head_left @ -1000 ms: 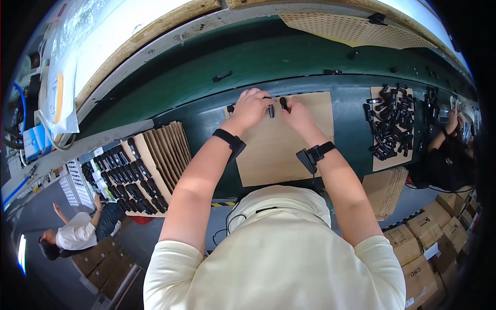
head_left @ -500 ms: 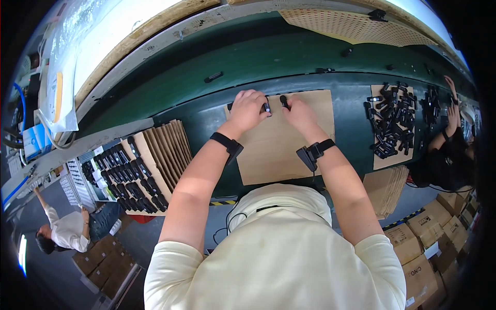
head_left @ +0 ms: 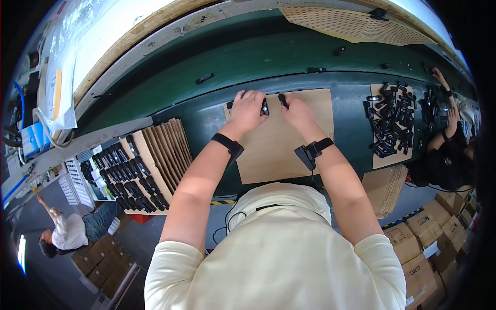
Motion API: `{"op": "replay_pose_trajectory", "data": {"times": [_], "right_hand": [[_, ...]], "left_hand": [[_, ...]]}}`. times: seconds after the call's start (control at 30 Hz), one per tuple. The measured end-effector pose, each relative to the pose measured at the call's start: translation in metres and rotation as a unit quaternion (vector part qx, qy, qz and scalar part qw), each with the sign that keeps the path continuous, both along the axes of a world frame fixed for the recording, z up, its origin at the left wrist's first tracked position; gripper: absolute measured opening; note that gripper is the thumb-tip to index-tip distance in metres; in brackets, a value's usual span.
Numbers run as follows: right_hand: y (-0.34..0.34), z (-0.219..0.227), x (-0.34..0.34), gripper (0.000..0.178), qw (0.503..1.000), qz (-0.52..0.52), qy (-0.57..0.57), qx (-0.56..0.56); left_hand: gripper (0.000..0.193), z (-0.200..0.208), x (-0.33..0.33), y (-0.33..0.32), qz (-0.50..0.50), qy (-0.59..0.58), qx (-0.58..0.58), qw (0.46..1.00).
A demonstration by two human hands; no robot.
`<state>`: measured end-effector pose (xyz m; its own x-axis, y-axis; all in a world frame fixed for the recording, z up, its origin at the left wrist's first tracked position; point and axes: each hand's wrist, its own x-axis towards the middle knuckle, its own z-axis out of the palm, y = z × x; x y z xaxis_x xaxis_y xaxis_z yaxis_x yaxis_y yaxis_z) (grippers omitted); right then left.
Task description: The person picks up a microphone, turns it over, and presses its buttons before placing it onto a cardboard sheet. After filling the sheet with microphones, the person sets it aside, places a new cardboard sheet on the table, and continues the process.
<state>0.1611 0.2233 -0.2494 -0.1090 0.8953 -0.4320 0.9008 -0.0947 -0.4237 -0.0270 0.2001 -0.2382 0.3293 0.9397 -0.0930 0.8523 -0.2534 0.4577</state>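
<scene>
A brown cardboard sheet (head_left: 281, 147) lies on the green bench in front of me. Near its far left corner, my left hand (head_left: 248, 111) is curled, fingers bent downward, over a small black flashlight-like device (head_left: 265, 107). That device shows between its thumb side and the sheet. Another dark end peeks out left of this hand. At the sheet's far edge, my right hand (head_left: 299, 112) pinches a second black device (head_left: 282, 99) between thumb and fingers. Its lower end is hidden by the fingers. More dark pieces show along the sheet's far edge, partly covered.
Beyond the bench, a green conveyor belt (head_left: 170, 85) carries scattered black devices. Left stands a stack of cardboard sheets (head_left: 168, 150) beside rows of devices (head_left: 129, 170). A device-covered sheet (head_left: 385, 161) lies right. Co-workers are at far left and right; cartons (head_left: 418, 274) stand lower right.
Devices on the belt have shifted left. My hands stay almost in place, with the left device tilting slightly. The right co-worker's hands and the left person's arm and body have moved.
</scene>
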Motion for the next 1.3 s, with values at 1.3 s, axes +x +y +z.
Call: {"op": "replay_pose_trajectory", "data": {"times": [1.3], "right_hand": [[0.105,-0.038,0.035,0.026,0.967,0.112,-0.002,0.227]], "left_hand": [[0.039,-0.031,-0.125,-0.008,0.331,-0.043,0.15,0.931]]}}
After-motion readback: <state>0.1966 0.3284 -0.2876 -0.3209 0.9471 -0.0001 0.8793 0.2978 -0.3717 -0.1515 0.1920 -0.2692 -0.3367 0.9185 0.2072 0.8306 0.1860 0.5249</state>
